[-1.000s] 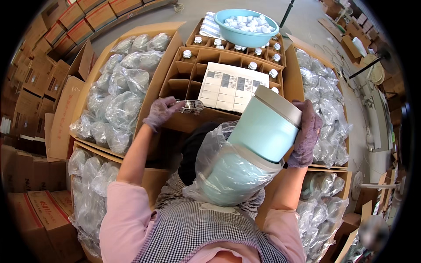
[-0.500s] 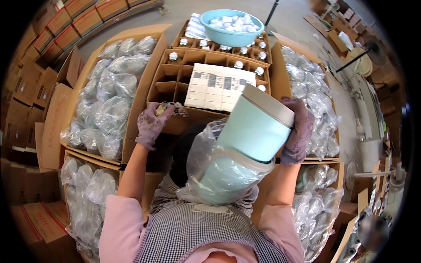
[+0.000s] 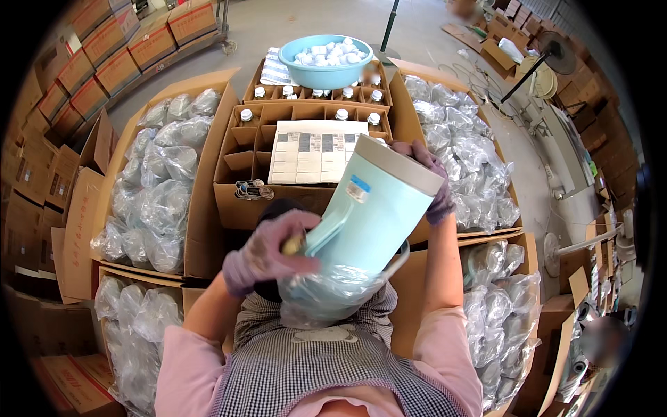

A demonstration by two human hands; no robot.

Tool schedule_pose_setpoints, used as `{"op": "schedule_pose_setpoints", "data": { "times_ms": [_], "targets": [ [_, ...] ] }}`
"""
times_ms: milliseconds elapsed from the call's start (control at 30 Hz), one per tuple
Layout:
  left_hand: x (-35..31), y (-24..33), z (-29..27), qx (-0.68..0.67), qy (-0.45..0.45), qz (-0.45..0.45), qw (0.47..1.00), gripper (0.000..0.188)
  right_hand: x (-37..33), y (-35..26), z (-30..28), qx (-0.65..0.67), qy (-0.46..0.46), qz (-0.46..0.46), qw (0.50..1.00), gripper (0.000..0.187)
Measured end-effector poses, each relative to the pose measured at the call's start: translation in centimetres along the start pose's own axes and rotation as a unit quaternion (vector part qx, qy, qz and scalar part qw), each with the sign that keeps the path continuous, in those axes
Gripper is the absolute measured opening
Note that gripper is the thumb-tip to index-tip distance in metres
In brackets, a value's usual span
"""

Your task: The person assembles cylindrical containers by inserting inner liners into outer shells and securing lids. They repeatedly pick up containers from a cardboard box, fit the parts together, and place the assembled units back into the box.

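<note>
Pale aqua jug (image 3: 379, 215) in front of you, tilted above your lap, its grey-banded end up and toward your right. Clear plastic bag (image 3: 319, 299) gathered round its lower part. Small blue-and-white sticker (image 3: 358, 188) on the side, just above the handle (image 3: 331, 233).

Your right hand (image 3: 432, 182), in a purple glove, holds the grey-banded end from the far right side; fingers bent round it, tips partly hidden. Your left hand (image 3: 271, 254), gloved alike, is at the handle and just above the bag. Thumb and fingers stand apart about a small yellowish piece (image 3: 293, 244); too blurred to tell whether you pinch it.

Ahead of you, a partitioned carton (image 3: 278, 200) with white-capped bottles (image 3: 342, 115) in some cells. Printed sheets (image 3: 313, 167) lie across its top; shiny wire-like loops (image 3: 253, 190) sit at its front edge, toward your left. Beyond, a light blue basin (image 3: 323, 75) heaped with small white pieces (image 3: 333, 52), a striped cloth (image 3: 276, 68) beside it. Cartons of bagged items (image 3: 167, 208) flank you on both sides.
</note>
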State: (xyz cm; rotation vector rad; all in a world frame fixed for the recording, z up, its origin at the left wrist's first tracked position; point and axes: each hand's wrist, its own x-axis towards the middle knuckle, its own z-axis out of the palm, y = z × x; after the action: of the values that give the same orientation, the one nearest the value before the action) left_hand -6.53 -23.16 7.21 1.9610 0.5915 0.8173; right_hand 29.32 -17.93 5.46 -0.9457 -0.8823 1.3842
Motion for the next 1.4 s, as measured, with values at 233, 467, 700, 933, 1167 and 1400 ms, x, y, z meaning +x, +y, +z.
{"op": "schedule_pose_setpoints", "data": {
  "times_ms": [233, 467, 700, 933, 1167, 1400],
  "targets": [
    [-2.0, 3.3, 4.9, 0.185, 0.087, -0.109, 0.973, 0.042, -1.5, -4.3, 4.2, -0.252, 0.02, -0.23, 0.94, 0.046],
    [4.6, 1.4, -1.4, 0.416, 0.142, 0.178, 0.88, 0.017, -1.5, -0.8, 9.0, -0.396, 0.061, -0.304, 0.864, 0.021],
    [7.7, 0.0, -0.5, 0.283, 0.153, 0.097, 0.942, 0.012, -2.2, -1.0, 9.4, -0.373, 0.095, -0.3, 0.873, 0.023],
    [8.5, 1.1, -0.1, 0.329, 0.137, 0.15, 0.922, 0.016, -2.8, -1.1, 10.1, -0.369, 0.109, -0.319, 0.866, 0.024],
    [9.8, 2.0, 0.3, 0.337, 0.11, 0.225, 0.908, 0.022, -2.6, -0.8, 9.4, -0.37, 0.103, -0.337, 0.86, 0.025],
    [10.0, 1.7, 0.2, 0.29, 0.061, 0.287, 0.911, 0.032, -2.5, -0.8, 8.9, -0.372, 0.075, -0.376, 0.846, 0.024]
  ]
}}
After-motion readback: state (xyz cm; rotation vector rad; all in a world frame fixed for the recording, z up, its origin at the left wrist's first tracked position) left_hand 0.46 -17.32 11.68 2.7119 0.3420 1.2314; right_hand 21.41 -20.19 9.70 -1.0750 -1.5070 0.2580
